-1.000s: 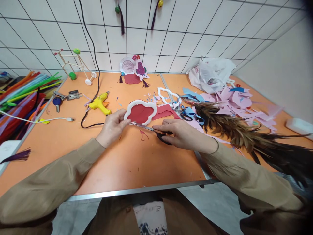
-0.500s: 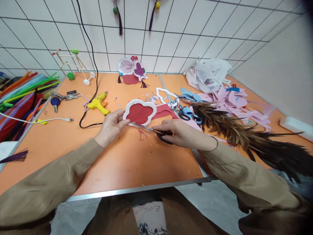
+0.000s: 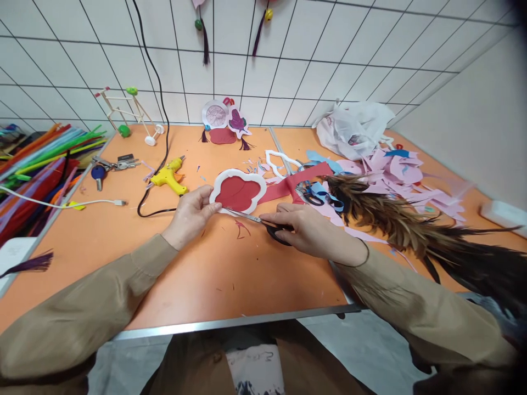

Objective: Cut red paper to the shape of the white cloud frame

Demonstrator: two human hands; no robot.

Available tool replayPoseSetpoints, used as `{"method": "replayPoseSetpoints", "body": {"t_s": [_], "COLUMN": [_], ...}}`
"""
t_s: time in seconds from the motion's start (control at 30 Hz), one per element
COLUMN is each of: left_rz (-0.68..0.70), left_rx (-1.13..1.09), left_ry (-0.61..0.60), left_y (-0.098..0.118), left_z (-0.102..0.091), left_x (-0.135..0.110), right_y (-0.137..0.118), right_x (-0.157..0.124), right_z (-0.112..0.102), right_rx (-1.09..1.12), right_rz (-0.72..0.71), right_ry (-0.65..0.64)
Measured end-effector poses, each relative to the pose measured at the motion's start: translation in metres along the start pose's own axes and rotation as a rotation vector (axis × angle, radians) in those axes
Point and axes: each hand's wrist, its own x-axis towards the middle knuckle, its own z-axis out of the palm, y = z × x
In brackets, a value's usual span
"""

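Note:
My left hand (image 3: 190,213) pinches the near left edge of a cloud-shaped cutout (image 3: 239,191), red paper with a white border, held just above the orange table (image 3: 197,274). My right hand (image 3: 300,225) grips black-handled scissors (image 3: 263,224). Their blades reach left to the cutout's lower edge, where red paper sticks out past the border. A strip of red paper (image 3: 288,185) trails from the cutout to the right. Small red snippets (image 3: 241,227) lie on the table beneath the blades.
A yellow glue gun (image 3: 169,176) with a black cord lies left of the cutout. Keys (image 3: 109,164), pipe cleaners (image 3: 37,164) and a white cable sit far left. Pink and blue paper scraps (image 3: 395,170), a plastic bag (image 3: 354,126), blue scissors (image 3: 319,192) and brown feathers (image 3: 395,219) fill the right.
The red strip at the cutout's right has swung up and away. Both hands keep their hold, and the view has shifted slightly.

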Motion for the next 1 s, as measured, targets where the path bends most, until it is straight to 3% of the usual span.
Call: {"method": "replayPoseSetpoints", "body": {"t_s": [0.53, 1.0], "left_rz": [0.016, 0.019], "left_rx": [-0.068, -0.107], "left_ry": [-0.045, -0.039], "left_y": [0.002, 0.000], "left_z": [0.001, 0.001], "left_x": [-0.001, -0.002], "right_y": [-0.012, -0.008], "right_x": [0.000, 0.002], "right_z": [-0.016, -0.013], "right_rx": [0.079, 0.160], "right_rz": [0.036, 0.007], "right_ry": [-0.117, -0.112]}}
